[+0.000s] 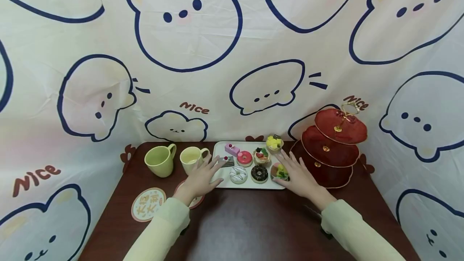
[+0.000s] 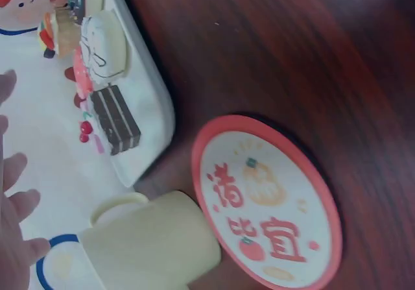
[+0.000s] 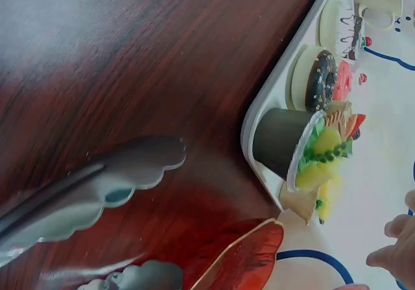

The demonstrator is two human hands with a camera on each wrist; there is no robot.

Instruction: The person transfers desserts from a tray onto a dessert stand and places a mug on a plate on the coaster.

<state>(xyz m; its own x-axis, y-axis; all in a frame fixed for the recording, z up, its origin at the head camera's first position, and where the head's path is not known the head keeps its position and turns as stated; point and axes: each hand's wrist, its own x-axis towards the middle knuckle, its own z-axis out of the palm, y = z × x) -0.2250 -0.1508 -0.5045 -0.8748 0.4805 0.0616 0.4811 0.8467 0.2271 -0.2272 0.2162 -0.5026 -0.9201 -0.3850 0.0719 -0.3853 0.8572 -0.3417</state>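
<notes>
My left hand (image 1: 203, 176) reaches over the left end of a white tray (image 1: 226, 183), fingers spread, beside a pale yellow mug (image 1: 190, 158). Over the tray's right end is my right hand (image 1: 299, 176), also with spread fingers and holding nothing. A dark layered cake slice (image 2: 115, 120) lies nearest the left hand. Close to the right fingers stands a dessert cup with yellow topping (image 3: 275, 141). Between the hands are a white doughnut (image 1: 238, 175), a chocolate doughnut (image 1: 259, 173), a pink doughnut (image 1: 244, 158), a fruit tart (image 1: 262, 156) and a purple cake slice (image 1: 232, 149). Whether the fingertips touch anything is unclear.
At the right rises a three-tier red stand (image 1: 326, 148) with gold rims. Scallop-ended tongs (image 3: 123, 186) lie on the table before it. A green mug (image 1: 159, 164) stands at the left, behind a round coaster (image 1: 148, 204). A red-rimmed coaster (image 2: 269, 205) is partly under the left arm.
</notes>
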